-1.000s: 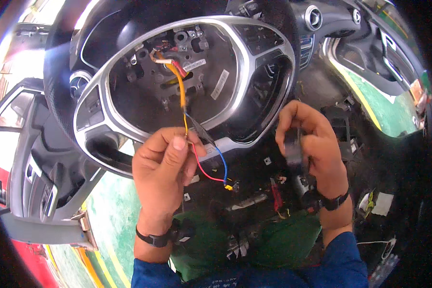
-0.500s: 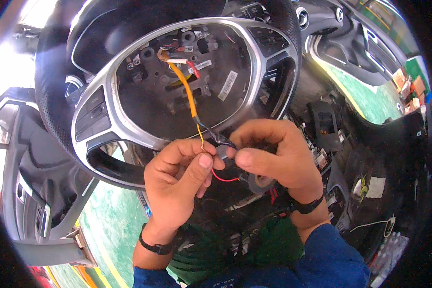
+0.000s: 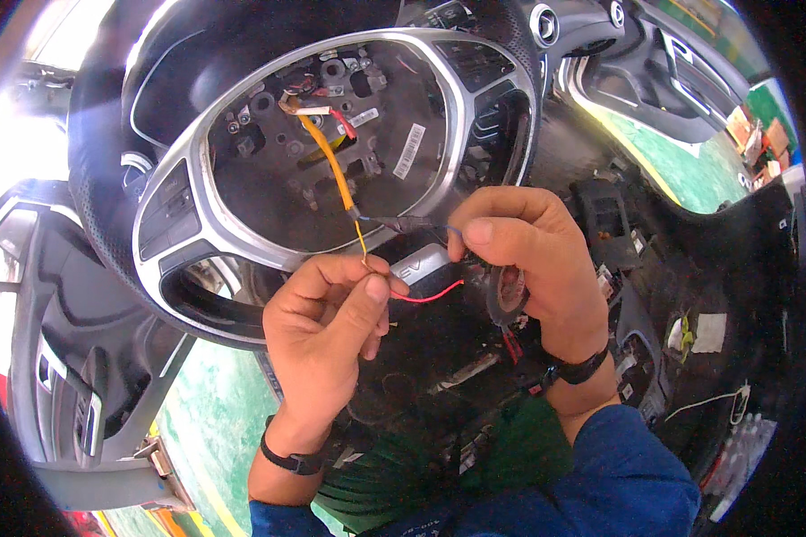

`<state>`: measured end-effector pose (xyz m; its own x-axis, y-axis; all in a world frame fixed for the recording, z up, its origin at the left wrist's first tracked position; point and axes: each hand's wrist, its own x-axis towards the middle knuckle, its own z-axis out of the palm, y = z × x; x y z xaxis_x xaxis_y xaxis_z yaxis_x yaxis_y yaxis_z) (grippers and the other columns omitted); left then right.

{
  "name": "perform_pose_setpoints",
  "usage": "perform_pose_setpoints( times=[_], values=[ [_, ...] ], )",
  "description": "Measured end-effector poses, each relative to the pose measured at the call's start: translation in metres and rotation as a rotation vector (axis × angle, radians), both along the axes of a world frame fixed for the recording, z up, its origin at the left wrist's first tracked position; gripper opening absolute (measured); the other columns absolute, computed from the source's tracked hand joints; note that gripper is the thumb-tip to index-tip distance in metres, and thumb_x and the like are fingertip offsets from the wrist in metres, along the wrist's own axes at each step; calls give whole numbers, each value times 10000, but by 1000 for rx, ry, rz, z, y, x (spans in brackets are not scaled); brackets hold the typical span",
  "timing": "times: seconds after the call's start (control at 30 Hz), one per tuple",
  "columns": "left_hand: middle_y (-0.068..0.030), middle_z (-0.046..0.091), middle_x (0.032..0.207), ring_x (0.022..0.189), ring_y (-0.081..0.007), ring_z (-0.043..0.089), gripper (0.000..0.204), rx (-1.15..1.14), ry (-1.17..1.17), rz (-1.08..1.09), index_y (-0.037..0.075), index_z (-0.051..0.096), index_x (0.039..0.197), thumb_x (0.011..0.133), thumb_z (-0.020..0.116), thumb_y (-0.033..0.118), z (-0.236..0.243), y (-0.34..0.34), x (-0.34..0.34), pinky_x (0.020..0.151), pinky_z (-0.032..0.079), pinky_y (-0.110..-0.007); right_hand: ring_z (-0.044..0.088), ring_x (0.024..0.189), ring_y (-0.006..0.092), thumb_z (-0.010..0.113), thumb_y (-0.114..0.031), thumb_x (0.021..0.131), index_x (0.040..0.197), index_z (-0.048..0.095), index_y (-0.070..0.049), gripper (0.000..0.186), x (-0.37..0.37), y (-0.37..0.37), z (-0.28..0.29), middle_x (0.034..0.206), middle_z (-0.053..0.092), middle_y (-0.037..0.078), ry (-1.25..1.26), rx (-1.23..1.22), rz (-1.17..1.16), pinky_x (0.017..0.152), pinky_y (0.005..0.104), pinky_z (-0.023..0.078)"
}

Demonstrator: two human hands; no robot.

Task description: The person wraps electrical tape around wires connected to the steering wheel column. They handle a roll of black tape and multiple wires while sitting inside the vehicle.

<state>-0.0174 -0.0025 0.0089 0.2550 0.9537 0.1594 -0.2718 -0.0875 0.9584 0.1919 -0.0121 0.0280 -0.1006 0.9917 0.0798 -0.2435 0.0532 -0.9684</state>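
Note:
My left hand is closed, its thumb and forefinger pinching the spot where a thin yellow wire meets a red wire. The red wire's free end curves to the right. My right hand pinches a dark wire wrapped in black tape, with a bit of blue showing at the fingertips. Both wires come out of an orange-sleeved cable that rises from the steering wheel's hub. Against my right palm sits a roll of black tape; which fingers hold it is hidden.
The steering wheel with its silver trim fills the space ahead, its centre cover off. Open car doors stand at left and far right. A switch panel, loose parts and a white paper lie at right.
My right hand has moved up and right, drawing the taped wire straighter. The tape roll now shows more beneath it. My left hand keeps its pinch; the whole view has shifted slightly.

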Motion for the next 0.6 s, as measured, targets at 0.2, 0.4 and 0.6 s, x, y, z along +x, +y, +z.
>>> perform_pose_setpoints(
  times=[0.2, 0.4, 0.6],
  values=[
    [-96, 697, 874, 614, -67, 555, 124, -9, -10, 15, -26, 632, 1028, 940, 644, 60, -4, 0, -1, 477, 411, -183, 462, 537, -3, 650, -210, 882, 882, 717, -40, 182, -3, -2, -2, 716, 640, -49, 62, -23, 11, 478, 159, 326],
    [-105, 691, 941, 663, -75, 570, 167, 9, -39, 7, -21, 597, 1093, 948, 628, 55, -5, -5, -3, 502, 430, -187, 494, 541, 12, 643, -200, 887, 896, 710, -37, 176, -11, -6, 6, 714, 630, -45, 98, -44, 109, 480, 168, 362],
    [-115, 669, 1084, 747, -82, 590, 293, 122, 70, 57, -7, 530, 1219, 945, 616, 54, -17, -22, -9, 641, 487, -199, 592, 778, 64, 643, -265, 939, 1031, 693, -9, 277, -19, -5, -3, 868, 669, 6, -61, 54, 18, 687, 225, 479]
  ],
)
